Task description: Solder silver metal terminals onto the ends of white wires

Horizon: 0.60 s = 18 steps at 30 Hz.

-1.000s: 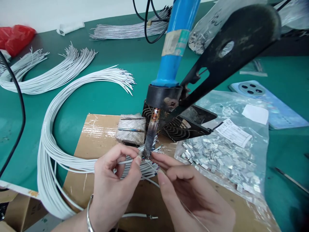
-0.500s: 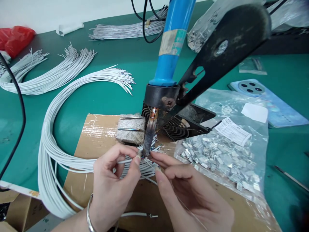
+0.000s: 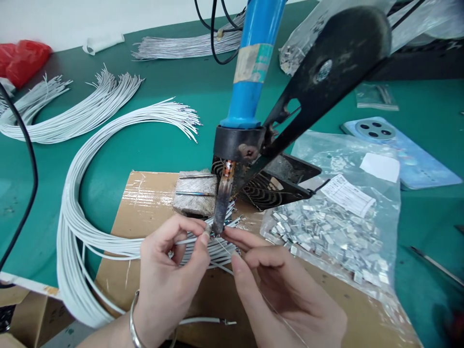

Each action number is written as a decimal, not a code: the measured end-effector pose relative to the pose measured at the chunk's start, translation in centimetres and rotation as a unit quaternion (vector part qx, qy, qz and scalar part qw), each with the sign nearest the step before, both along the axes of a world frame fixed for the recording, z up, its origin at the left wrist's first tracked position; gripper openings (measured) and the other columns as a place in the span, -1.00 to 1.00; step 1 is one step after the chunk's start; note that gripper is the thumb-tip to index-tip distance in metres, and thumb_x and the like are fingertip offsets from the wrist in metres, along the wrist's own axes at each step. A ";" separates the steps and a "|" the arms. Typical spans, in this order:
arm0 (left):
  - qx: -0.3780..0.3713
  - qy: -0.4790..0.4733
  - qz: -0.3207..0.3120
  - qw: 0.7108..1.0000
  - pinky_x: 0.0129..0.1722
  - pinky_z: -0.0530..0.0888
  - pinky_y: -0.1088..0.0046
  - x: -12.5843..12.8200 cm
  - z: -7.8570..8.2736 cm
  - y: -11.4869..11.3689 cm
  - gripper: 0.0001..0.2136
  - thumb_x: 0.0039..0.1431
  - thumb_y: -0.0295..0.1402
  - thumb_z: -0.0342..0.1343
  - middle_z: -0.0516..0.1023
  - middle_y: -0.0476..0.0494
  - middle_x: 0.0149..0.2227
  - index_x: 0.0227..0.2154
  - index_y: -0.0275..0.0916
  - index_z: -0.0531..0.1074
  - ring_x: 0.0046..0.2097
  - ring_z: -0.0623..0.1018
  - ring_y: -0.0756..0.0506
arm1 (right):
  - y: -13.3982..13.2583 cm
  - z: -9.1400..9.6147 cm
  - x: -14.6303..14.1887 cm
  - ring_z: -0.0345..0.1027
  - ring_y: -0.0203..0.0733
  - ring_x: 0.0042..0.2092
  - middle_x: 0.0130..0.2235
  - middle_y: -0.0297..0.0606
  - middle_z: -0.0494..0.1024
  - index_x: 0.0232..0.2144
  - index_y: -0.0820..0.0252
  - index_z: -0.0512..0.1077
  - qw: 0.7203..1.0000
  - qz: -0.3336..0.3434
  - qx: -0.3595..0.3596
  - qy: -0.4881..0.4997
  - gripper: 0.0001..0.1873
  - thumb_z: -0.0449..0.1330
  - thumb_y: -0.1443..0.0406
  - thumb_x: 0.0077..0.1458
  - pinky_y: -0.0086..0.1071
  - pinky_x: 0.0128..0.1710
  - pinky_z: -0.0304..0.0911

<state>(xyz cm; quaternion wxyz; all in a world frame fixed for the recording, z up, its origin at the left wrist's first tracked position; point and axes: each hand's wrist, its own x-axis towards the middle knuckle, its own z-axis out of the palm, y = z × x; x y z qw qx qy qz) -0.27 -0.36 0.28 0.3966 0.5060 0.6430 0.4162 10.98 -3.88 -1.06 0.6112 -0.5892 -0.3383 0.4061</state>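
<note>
A soldering iron [image 3: 224,200] with a blue handle [image 3: 250,72] hangs tip-down from a black bracket [image 3: 326,82]. Its scorched metal tip reaches the fanned white wire ends [image 3: 213,251] on the cardboard. My left hand [image 3: 170,273] pinches a white wire between thumb and forefinger, just left of the tip. My right hand [image 3: 279,285] pinches a thin, pale strand [image 3: 279,314] right of the tip. Both hands nearly touch the tip. A long loop of white wires [image 3: 72,232] curves from under my left hand.
Several white wire bundles [image 3: 83,111] lie on the green bench mat [image 3: 108,169]. The cardboard [image 3: 134,212] holds a fibrous block [image 3: 194,193] with thin metal rods. Nearby are a fan guard [image 3: 261,188], a plastic bag of metal terminals [image 3: 326,232], and a phone [image 3: 398,154].
The whole scene has drifted slightly left and up in view. Both hands keep their pinches near the iron tip, with little visible movement.
</note>
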 end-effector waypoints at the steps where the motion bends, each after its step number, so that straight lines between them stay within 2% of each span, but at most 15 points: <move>1: 0.001 -0.001 0.001 1.000 -0.60 0.24 0.59 0.0 -0.1 0.0 -0.90 0.10 -0.44 0.22 0.47 0.04 -0.58 -0.50 -0.18 0.48 -0.44 0.52 -0.03 | 0.0 -0.1 0.0 0.64 -0.33 -0.17 -0.17 -0.34 0.73 -0.50 0.11 0.46 1.000 -0.002 0.002 -0.003 -0.77 0.29 0.48 0.12 -0.63 -0.13 0.48; 4: 0.002 -0.011 0.006 1.000 -0.56 0.29 0.60 0.0 -0.3 -0.2 -0.90 0.14 -0.45 0.21 0.47 0.05 -0.56 -0.48 -0.17 0.49 -0.42 0.52 -0.02 | 0.1 -0.3 0.3 0.64 -0.34 -0.16 -0.16 -0.35 0.73 -0.49 0.10 0.46 1.000 0.015 0.021 -0.016 -0.79 0.29 0.47 0.12 -0.63 -0.13 0.49; 7: 0.002 -0.022 0.011 1.000 -0.55 0.30 0.60 0.1 -0.4 -0.3 -0.90 0.15 -0.45 0.21 0.57 0.02 -0.47 -0.47 -0.18 0.49 -0.41 0.53 -0.01 | 0.3 -0.4 0.5 0.66 -0.34 -0.16 -0.14 -0.35 0.73 -0.48 0.10 0.47 0.999 0.029 0.035 -0.029 -0.79 0.30 0.47 0.12 -0.65 -0.14 0.49; 13: -0.001 -0.030 0.016 0.999 -0.54 0.32 0.59 0.0 -0.3 -0.4 -0.89 0.15 -0.47 0.22 0.62 -0.03 -0.40 -0.47 -0.19 0.49 -0.35 0.56 -0.03 | 0.1 0.0 0.1 0.65 -0.26 -0.18 -0.16 -0.29 0.73 -0.49 0.11 0.49 1.000 0.001 0.012 -0.009 -0.81 0.34 0.42 0.12 -0.57 -0.20 0.52; 18: -0.001 -0.025 0.009 1.000 -0.54 0.32 0.59 0.0 -0.2 -0.3 -0.88 0.15 -0.46 0.21 0.58 -0.02 -0.48 -0.48 -0.18 0.49 -0.35 0.57 -0.05 | 0.1 0.3 -0.2 0.64 -0.25 -0.14 -0.17 -0.26 0.72 -0.51 0.12 0.47 1.000 -0.008 0.008 0.002 -0.78 0.30 0.45 0.13 -0.54 -0.15 0.52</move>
